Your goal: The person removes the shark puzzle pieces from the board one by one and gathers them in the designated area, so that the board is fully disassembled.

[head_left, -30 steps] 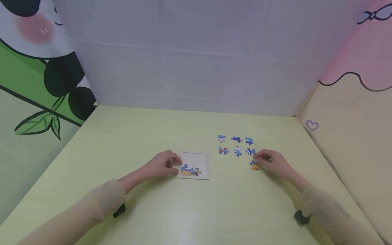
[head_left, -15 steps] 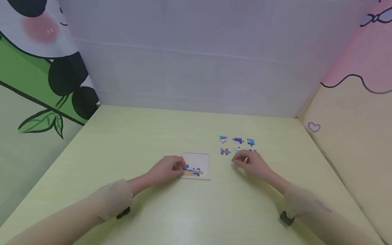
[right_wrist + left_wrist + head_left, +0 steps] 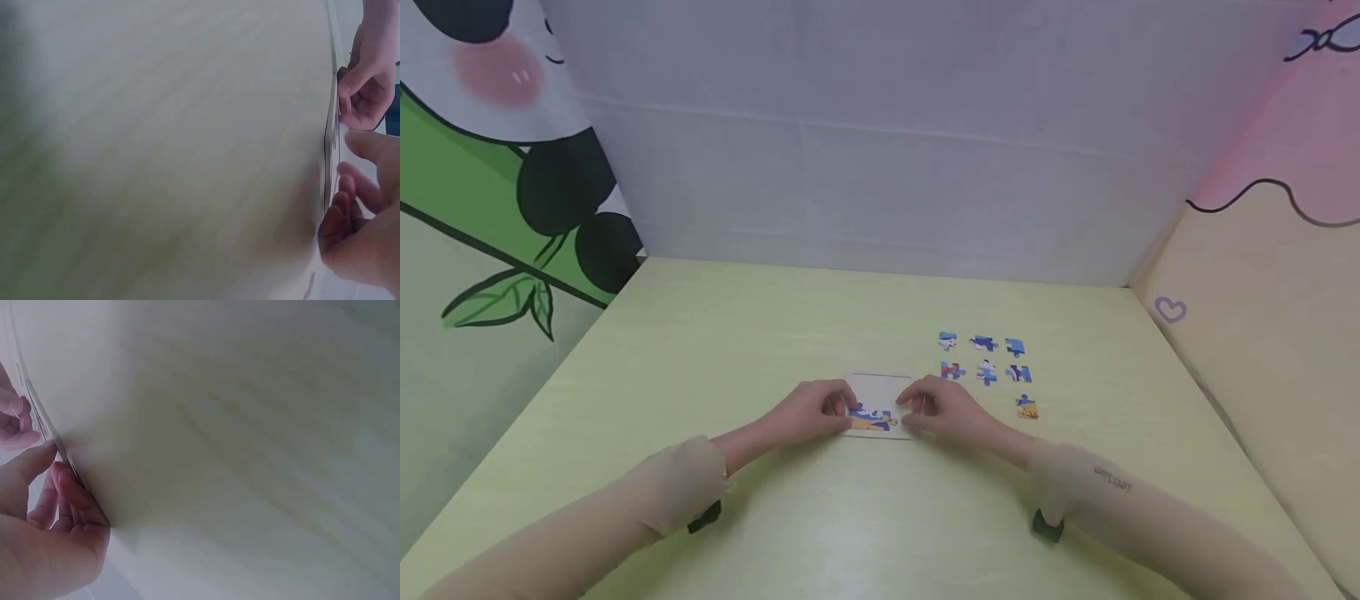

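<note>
A shallow white puzzle tray [image 3: 881, 387] lies on the table in the head view, with several joined blue and yellow jigsaw pieces [image 3: 871, 417] along its near side. At its left edge my left hand [image 3: 811, 411] grips the tray between thumb and fingers; the left wrist view shows this left hand [image 3: 53, 519] against the tray's rim. Over the right edge is my right hand [image 3: 953, 412], thumb and forefinger parted with nothing seen between them. In the right wrist view, a gap shows between the thumb and fingers of this right hand [image 3: 365, 206]. It hides the tray's right rim.
Right of the tray, loose jigsaw pieces lie in two rows, among them a blue one [image 3: 1015, 347] and a red one [image 3: 951, 370]. A yellow-and-blue piece [image 3: 1027, 407] lies nearer, by itself. A pale cloth wall [image 3: 880, 192] stands behind the table [image 3: 850, 517].
My right hand has moved left from the yellow-and-blue piece, past the loose pieces, to the tray's right edge. That piece stays on the table. My left hand has remained at the tray's left edge.
</note>
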The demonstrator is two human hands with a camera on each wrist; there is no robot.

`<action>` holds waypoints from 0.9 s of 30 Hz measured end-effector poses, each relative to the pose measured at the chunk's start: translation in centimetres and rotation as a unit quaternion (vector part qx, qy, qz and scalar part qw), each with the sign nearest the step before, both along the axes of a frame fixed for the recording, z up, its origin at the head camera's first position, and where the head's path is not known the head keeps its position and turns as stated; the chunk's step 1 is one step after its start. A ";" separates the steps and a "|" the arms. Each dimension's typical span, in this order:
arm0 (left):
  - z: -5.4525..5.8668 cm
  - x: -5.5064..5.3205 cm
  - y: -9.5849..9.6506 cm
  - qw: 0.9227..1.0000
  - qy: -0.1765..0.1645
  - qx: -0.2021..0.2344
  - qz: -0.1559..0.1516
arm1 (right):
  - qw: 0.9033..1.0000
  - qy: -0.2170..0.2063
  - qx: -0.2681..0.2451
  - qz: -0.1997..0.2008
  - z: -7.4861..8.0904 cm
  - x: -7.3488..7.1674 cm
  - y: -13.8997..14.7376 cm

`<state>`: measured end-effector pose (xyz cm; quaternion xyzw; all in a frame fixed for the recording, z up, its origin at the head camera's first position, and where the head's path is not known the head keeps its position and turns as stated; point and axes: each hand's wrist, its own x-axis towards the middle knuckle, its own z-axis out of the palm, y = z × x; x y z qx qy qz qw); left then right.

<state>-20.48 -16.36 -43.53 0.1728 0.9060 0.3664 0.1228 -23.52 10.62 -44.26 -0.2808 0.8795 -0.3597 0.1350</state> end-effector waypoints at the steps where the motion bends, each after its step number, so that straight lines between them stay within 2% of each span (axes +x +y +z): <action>1: 0.0 0.0 0.0 1.000 0.000 0.000 -0.003 | 1.000 -0.004 0.003 0.000 -0.1 0.1 -0.3; 13: 0.4 0.0 0.1 1.000 -0.005 0.002 -0.004 | 0.999 -0.025 -0.003 -0.028 -0.9 0.4 -2.0; 27: 0.8 0.2 0.3 1.000 -0.017 0.011 0.001 | 0.999 -0.025 -0.014 -0.035 -0.3 0.8 -2.4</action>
